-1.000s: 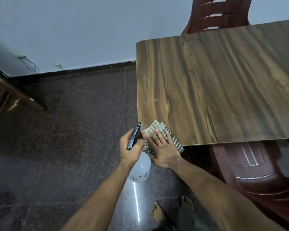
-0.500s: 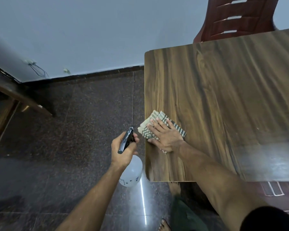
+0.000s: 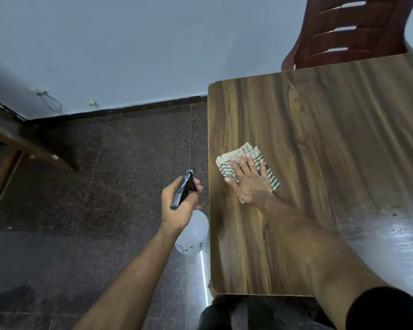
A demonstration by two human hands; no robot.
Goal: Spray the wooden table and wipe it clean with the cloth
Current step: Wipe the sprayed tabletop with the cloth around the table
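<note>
Gripping the spray bottle [image 3: 191,231] by its black trigger head, the left hand [image 3: 180,206] hung over the dark floor [image 3: 105,186] just left of the wooden table [image 3: 332,139]. Right hand [image 3: 249,182] lay flat, fingers straight, pressing the striped cloth [image 3: 229,160] onto the tabletop near the left edge. Only 1 view, the head cam. Red chair [image 3: 351,32] sat at the far side, and the near right of the table looked shiny.

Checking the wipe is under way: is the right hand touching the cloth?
Touching. The head view shows the right hand lying flat on the striped cloth, straight fingers pressing it onto the wooden table.
</note>
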